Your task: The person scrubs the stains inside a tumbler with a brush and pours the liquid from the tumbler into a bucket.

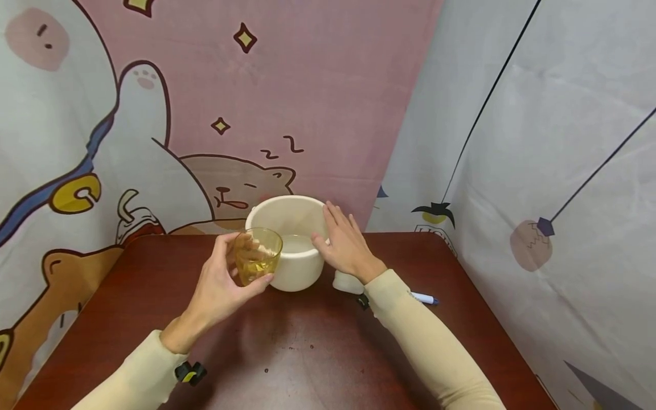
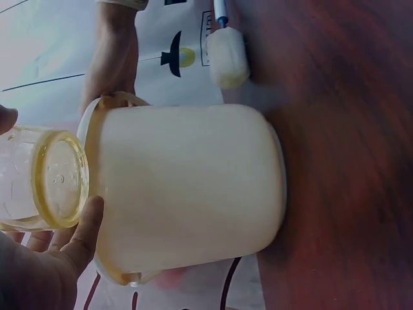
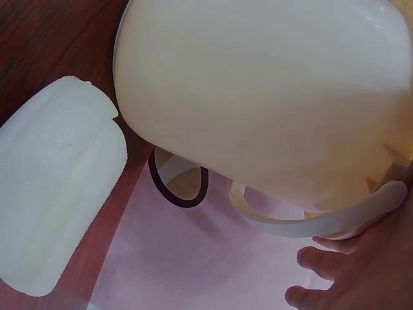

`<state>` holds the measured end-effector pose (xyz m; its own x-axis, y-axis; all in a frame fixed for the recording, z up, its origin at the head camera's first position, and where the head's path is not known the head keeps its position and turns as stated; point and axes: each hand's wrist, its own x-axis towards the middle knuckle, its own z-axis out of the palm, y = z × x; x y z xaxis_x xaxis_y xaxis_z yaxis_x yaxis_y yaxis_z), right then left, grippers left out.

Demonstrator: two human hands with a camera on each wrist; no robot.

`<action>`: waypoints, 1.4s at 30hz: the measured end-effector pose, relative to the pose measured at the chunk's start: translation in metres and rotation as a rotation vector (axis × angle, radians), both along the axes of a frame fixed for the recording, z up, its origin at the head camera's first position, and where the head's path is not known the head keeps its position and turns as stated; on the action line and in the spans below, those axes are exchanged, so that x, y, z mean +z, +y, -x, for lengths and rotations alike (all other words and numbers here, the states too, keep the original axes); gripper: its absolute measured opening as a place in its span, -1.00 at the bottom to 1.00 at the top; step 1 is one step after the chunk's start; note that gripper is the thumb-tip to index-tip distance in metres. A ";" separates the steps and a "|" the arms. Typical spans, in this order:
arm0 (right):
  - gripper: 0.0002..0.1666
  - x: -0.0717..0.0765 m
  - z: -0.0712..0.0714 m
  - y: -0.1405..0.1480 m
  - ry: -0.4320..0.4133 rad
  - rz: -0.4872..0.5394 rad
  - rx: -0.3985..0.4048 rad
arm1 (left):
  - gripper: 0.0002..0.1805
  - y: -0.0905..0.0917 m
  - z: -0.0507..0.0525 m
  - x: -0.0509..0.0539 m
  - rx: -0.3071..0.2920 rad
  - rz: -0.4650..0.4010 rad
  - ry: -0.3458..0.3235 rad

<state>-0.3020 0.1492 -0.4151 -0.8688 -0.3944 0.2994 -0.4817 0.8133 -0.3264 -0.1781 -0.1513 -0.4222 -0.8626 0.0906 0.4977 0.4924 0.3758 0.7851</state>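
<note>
My left hand (image 1: 221,285) grips a clear yellow glass (image 1: 258,257), thumb on the near side and fingers around the far side. The glass is held up beside the left front of a white plastic bucket (image 1: 296,276), close to its rim. Some water appears to lie at the bottom of the bucket. On the bucket's right rim rests my right hand (image 1: 351,246), its fingers straight and its thumb towards the opening. The bucket's carrying handle (image 3: 290,226) hangs beside that hand in the right wrist view.
A white sponge brush (image 2: 228,58) lies on the table right of the bucket, its white and blue handle (image 1: 424,298) partly hidden by my right sleeve. The dark red table (image 1: 302,364) ends at a printed cloth (image 1: 328,102) behind, with another cloth on the right.
</note>
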 end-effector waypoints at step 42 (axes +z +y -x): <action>0.09 0.000 0.000 0.000 0.006 0.001 0.003 | 0.09 -0.014 -0.009 -0.067 -0.047 0.374 -0.006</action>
